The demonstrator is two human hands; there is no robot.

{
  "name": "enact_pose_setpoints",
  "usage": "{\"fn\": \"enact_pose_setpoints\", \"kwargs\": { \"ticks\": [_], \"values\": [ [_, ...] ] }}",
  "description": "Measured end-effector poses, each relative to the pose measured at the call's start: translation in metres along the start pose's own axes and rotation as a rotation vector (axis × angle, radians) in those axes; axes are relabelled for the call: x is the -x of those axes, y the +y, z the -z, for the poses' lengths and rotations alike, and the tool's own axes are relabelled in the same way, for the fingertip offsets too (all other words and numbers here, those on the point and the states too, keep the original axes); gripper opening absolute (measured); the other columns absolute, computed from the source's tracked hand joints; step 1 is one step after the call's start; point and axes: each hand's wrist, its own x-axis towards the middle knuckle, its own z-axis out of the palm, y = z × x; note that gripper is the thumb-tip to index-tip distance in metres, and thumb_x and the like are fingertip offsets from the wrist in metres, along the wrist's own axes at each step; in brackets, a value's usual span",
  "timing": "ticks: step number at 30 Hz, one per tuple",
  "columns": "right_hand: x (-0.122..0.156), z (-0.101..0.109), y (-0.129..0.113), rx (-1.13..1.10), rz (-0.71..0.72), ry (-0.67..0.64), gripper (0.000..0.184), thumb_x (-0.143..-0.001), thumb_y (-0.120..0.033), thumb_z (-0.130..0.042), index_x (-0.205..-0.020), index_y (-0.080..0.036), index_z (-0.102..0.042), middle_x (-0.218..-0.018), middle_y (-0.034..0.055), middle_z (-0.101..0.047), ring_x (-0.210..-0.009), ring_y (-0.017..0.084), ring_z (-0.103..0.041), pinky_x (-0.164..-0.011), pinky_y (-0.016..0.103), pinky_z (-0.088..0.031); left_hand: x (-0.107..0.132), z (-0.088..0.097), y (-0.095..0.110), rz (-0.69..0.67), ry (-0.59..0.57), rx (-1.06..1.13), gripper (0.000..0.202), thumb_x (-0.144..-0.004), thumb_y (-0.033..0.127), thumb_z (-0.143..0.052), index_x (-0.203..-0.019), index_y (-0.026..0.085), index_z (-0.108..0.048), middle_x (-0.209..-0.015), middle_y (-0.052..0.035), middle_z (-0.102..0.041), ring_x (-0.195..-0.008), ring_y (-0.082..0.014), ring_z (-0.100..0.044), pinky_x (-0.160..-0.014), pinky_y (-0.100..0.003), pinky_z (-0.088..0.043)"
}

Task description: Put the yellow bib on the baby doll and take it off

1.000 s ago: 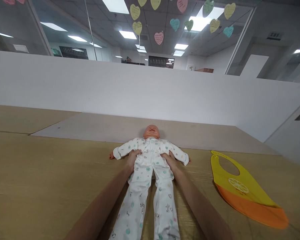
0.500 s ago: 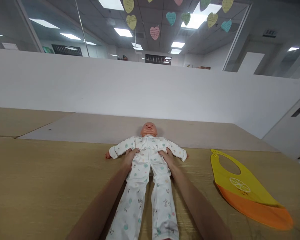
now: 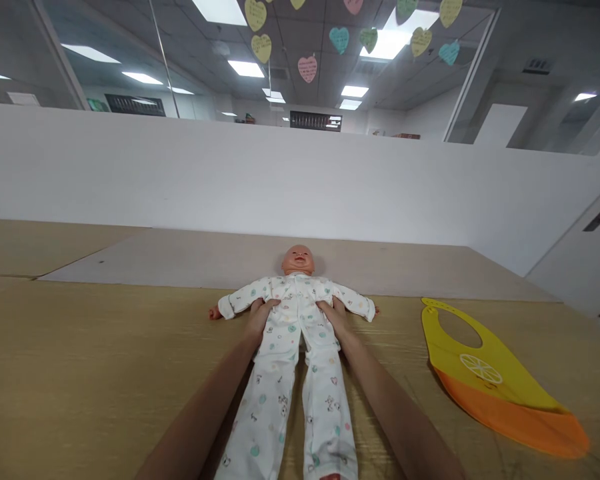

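Note:
A baby doll [image 3: 299, 320] in white printed pajamas lies on its back on the table, head away from me and legs toward me. Its arms stretch out to both sides. My left hand [image 3: 261, 315] is closed around the left side of its torso, just under the arm, thumb on the front of the top. On the other side, my right hand [image 3: 334, 316] grips the torso in the same way. The other fingers of both hands are partly hidden beside and beneath the doll.
A yellow and orange bib [image 3: 490, 373] with a citrus slice print lies on the wooden table [image 3: 105, 373] at the right. Behind the table's paler back strip [image 3: 405, 267] rises a white wall [image 3: 300, 180] with glass above, hung with paper hearts.
The view has tilted very slightly. Both hands keep their hold on the doll's torso, and the doll and bib stay in place.

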Motion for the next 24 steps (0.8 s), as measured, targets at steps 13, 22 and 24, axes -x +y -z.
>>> {"fn": "enact_pose_setpoints", "kwargs": {
  "ticks": [13, 22, 24],
  "values": [
    [0.0, 0.0, 0.001, 0.038, 0.023, 0.018, 0.023, -0.067, -0.03, -0.057, -0.089, -0.024, -0.061, -0.093, 0.0011, -0.067, -0.088, 0.02, -0.06, -0.081, 0.03, -0.046, 0.013, -0.002, 0.014, 0.004, 0.018, -0.034, 0.023, -0.057, 0.021, -0.069, -0.059, 0.022, -0.047, -0.06, 0.0033, -0.049, -0.063, -0.0182, -0.049, -0.058, -0.028, -0.038],
    [-0.002, 0.0, 0.002, 0.126, 0.086, 0.102, 0.026, -0.067, -0.039, -0.06, -0.087, -0.021, -0.064, -0.097, 0.0046, -0.068, -0.093, 0.021, -0.061, -0.087, 0.031, -0.045, -0.006, 0.001, -0.004, -0.144, 0.028, -0.093, 0.034, -0.058, 0.025, -0.076, -0.055, 0.023, -0.042, -0.058, 0.0037, -0.044, -0.061, -0.0171, -0.047, -0.059, -0.027, -0.037],
    [-0.003, 0.0, 0.003, 0.208, 0.099, 0.136, 0.028, -0.068, -0.043, -0.061, -0.084, -0.02, -0.064, -0.095, 0.0055, -0.069, -0.092, 0.022, -0.061, -0.087, 0.032, -0.044, -0.009, 0.0, -0.006, -0.176, 0.033, -0.11, 0.036, -0.058, 0.025, -0.077, -0.055, 0.023, -0.041, -0.058, 0.0035, -0.043, -0.061, -0.0171, -0.046, -0.058, -0.027, -0.037]
  ]
}}
